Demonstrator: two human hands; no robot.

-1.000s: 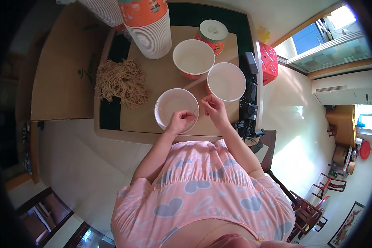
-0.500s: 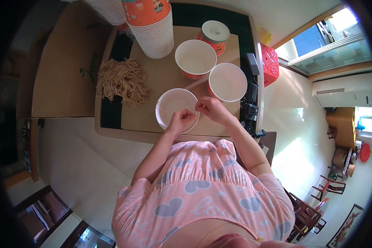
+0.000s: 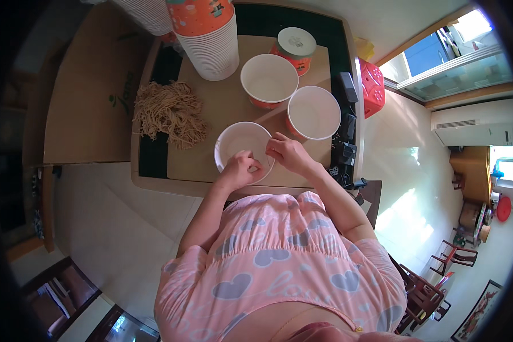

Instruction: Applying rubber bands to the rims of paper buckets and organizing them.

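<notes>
Tub point(image 3: 229, 143), white inside, sits mouth up near the front edge of the worktop point(image 3: 148, 183), on the brown board point(image 3: 191, 165). Its mouth is round, so no long axis is apparent across the rim.

Relation: tub lies ahead of the left hand point(image 3: 244, 170) and to the left of the right hand point(image 3: 285, 151). Left is nearer its middle, overlapping the near rim in view; right is at the right rim.

Pose: both forearms angle inward from the body. Left fingers curl round to the thumb, leaving a small ring-shaped gap. Right fingertips are drawn together, pointing left, back of hand up. Whether either pinches a fine strand cannot be told; contact with the rim is likewise unclear.

Nearby: twine point(image 3: 171, 114) lies loose, left of the tub, apart from both hands.
</notes>
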